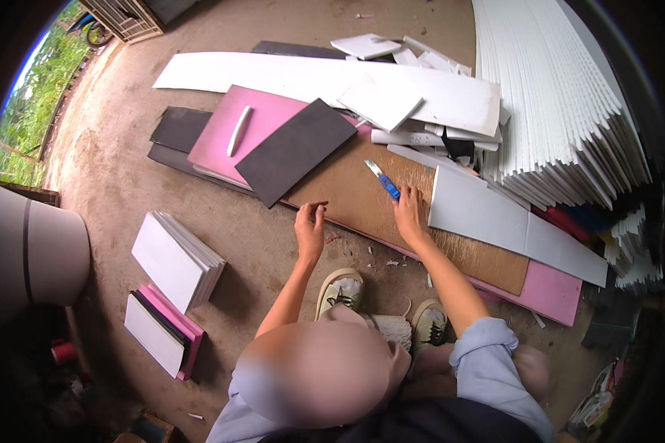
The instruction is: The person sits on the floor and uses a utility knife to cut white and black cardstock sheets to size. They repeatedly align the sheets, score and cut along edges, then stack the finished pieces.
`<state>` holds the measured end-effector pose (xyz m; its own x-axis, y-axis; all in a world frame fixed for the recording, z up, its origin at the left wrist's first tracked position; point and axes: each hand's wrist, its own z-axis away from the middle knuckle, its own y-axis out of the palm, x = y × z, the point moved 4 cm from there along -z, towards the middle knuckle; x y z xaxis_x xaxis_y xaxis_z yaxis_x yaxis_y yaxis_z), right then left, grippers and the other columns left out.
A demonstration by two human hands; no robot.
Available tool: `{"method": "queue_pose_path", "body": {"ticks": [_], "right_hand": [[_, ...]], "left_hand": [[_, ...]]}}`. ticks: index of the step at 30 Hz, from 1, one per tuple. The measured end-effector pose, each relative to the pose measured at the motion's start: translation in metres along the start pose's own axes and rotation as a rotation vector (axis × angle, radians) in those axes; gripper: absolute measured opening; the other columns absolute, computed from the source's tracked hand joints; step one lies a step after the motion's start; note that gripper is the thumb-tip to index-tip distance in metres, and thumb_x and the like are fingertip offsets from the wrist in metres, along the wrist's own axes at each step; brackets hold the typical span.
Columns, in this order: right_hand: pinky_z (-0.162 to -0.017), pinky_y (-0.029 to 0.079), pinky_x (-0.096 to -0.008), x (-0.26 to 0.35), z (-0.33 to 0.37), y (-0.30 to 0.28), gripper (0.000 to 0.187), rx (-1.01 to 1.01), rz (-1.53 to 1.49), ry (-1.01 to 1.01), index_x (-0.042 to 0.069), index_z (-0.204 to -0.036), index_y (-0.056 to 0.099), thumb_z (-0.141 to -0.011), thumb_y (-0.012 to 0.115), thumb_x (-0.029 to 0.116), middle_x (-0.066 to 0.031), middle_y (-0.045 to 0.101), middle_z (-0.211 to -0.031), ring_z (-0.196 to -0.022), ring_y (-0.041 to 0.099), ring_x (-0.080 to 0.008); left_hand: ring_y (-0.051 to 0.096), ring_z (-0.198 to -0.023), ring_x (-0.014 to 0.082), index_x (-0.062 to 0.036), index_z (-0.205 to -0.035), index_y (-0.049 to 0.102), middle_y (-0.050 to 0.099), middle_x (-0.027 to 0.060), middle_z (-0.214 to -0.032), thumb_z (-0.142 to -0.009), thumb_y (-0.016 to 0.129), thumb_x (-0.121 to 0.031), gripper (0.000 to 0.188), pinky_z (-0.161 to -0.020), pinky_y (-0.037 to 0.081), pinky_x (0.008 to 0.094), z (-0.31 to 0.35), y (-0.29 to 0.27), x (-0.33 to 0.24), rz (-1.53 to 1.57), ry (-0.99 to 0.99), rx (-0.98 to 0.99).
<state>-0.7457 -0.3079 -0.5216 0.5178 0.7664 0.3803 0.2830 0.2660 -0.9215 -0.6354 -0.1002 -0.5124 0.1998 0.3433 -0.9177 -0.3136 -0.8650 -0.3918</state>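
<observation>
A: State each grip's condition.

B: Right hand (408, 210): clamped on the rear of the blue-handled utility knife (386, 184), metal blade exposed, over the brown rectangular wooden board (347, 193). Left hand (310, 227): thumb and fingers apart, nothing visible between them, near the board's closer edge.

A: Possible faults?

B: Laceration, should the left hand enter the blade's path. Knife twist, caused by the rearward hold (my judgement). Slippage of the dark, flat rectangular sheet (297, 151), if bumped.
</observation>
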Motion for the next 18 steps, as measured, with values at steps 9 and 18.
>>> {"method": "queue_pose_path", "body": {"ticks": [9, 18], "right_hand": [[-0.075, 0.041, -0.0388, -0.072, 0.025, -0.054, 0.026, -0.323, -0.434, 0.381, 0.000, -0.098, 0.041, -0.075, 0.053, 0.004, -0.0169, 0.050, -0.092, -0.087, 0.051, -0.0302], [-0.051, 0.044, -0.0250, -0.201, 0.124, -0.115, 0.022, -0.564, -0.821, 0.936, 0.004, -0.102, 0.033, -0.083, 0.042, 0.002, -0.0083, 0.055, -0.075, -0.060, 0.054, -0.0123]], "left_hand": [[0.052, -0.076, 0.0167, -0.0023, -0.097, 0.057, 0.057, 0.0090, -0.089, -0.085, 0.050, -0.013, 0.017, -0.067, 0.042, 0.0273, -0.028, 0.100, -0.054, 0.204, 0.009, 0.166], [0.047, -0.092, 0.0370, 0.0022, -0.115, 0.037, 0.044, 0.0244, -0.104, -0.072, 0.063, -0.012, 0.052, -0.082, 0.039, 0.0416, -0.005, 0.252, -0.081, -0.119, 0.257, 0.353]]}}
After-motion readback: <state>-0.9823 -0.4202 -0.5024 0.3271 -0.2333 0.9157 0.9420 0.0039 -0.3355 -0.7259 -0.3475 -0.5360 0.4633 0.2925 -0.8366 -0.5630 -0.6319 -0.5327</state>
